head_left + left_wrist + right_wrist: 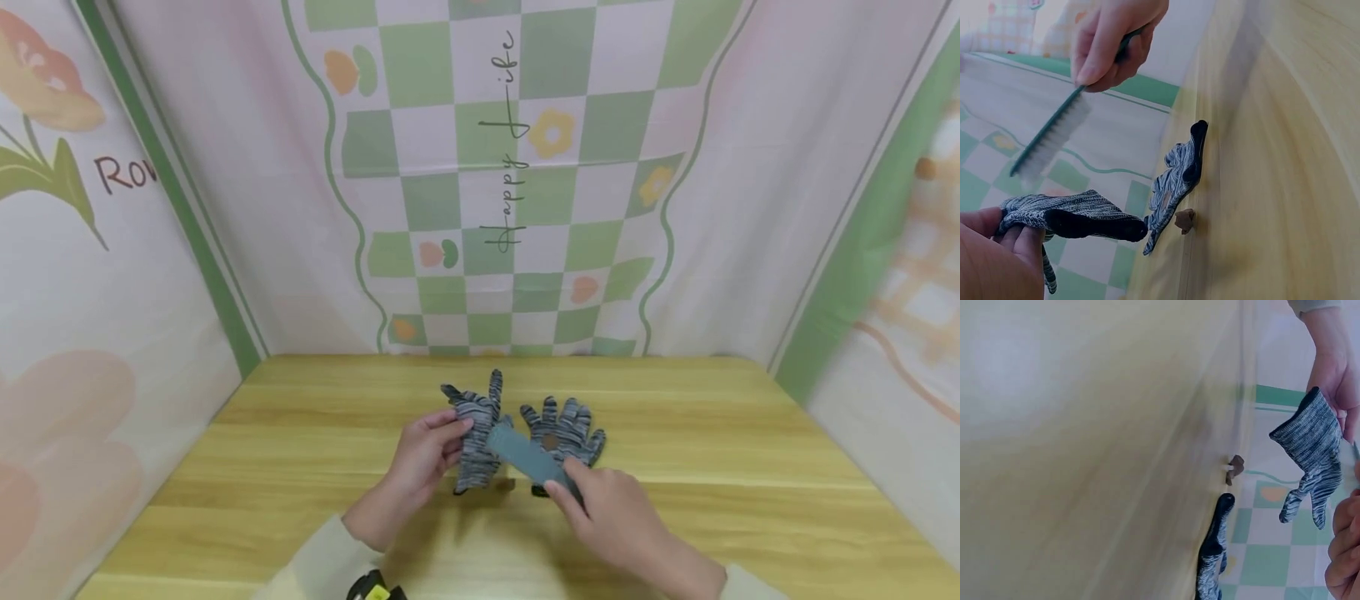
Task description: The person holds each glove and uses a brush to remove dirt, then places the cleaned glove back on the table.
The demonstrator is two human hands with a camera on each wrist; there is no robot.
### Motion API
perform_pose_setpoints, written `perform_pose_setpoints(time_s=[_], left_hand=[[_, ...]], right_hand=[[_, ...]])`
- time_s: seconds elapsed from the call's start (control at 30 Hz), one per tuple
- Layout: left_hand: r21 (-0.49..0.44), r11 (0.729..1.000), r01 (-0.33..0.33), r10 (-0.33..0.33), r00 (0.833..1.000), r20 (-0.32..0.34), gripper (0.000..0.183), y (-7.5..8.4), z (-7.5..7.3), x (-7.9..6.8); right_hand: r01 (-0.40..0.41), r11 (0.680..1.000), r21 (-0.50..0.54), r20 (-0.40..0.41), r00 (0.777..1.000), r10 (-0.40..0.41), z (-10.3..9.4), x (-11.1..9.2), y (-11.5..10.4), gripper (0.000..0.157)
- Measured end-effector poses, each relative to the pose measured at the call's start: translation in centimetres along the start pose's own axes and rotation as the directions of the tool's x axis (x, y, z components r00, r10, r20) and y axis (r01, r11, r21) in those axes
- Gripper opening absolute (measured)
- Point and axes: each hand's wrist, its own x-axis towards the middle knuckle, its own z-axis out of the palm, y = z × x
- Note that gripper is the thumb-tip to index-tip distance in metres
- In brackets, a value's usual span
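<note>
- Left hand [426,454]: grasping. Thumb and fingers pinch the left side of the held glove [474,462].
- Right hand [615,508]: grasping. Fingers are curled round the handle of the brush [528,460].
- Held glove: grey and black marled knit with a dark cuff edge. It is raised above the table [300,475], left of the second glove, with the cuff toward the near side and the fingers toward the far side.
- Brush: blue-green back, white bristles [1057,137]. The head extends from the right hand toward the far left, ending at the right side of the held glove in the head view. The left wrist view shows the bristles facing the held glove; contact cannot be determined.
- Second glove [577,427]: same knit, lying on the table to the right of the held glove. Fingers are spread toward the far side; the cuff is toward the near side. A brown patch [551,442] marks its upper face.
- Brown lump [1185,220]: small, irregular, on the table just beside the second glove's near left side.
- Left sleeve [322,560]: pale. A black device [372,590] with a yellow mark is visible beside it at the near edge.
- Table: light wood grain.
- Far curtain [491,283]: green and white checks, lettered "Happy Life".
- Left panel [112,292]: pale, with flower print.
</note>
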Motion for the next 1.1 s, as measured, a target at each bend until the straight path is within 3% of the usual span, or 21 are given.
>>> perform_pose_setpoints(time_s=[0.13, 0.37, 0.53, 0.7, 0.97, 1.1], left_hand=[[-0.006, 1.0, 0.004, -0.004, 1.0, 0.01, 0.006, -0.1, 0.2, -0.1], [-0.012, 1.0, -0.005, 0.005, 1.0, -0.003, 0.007, -0.1, 0.4, -0.1], [0.011, 1.0, -0.008, 0.008, 1.0, -0.006, 0.023, -0.2, 0.3, -0.2], [0.01, 1.0, -0.015, 0.016, 1.0, -0.016, 0.037, -0.1, 0.3, -0.4], [-0.006, 1.0, -0.015, 0.014, 0.999, -0.048, 0.041, 0.2, 0.2, -0.2], [-0.016, 0.999, -0.031, 0.03, 0.998, -0.059, 0.038, 0.5, 0.2, -0.1]], right_hand=[[-0.049, 0.999, 0.018, -0.027, 0.998, 0.05, 0.1, 0.4, -0.4, 0.027], [-0.068, 0.998, 0.001, 0.027, 0.997, 0.068, 0.7, 0.3, -0.8, 0.023], [-0.083, 0.996, -0.029, 0.061, 0.995, 0.084, 0.9, 0.0, -1.0, 0.023], [-0.071, 0.996, -0.046, 0.059, 0.996, 0.073, 1.1, -0.3, -1.0, 0.022], [-0.004, 0.996, -0.087, 0.034, 0.999, 0.007, 1.1, -0.5, -0.6, 0.021], [0.013, 0.995, -0.098, 0.075, 0.997, -0.005, 1.1, -0.7, -0.3, 0.02]])
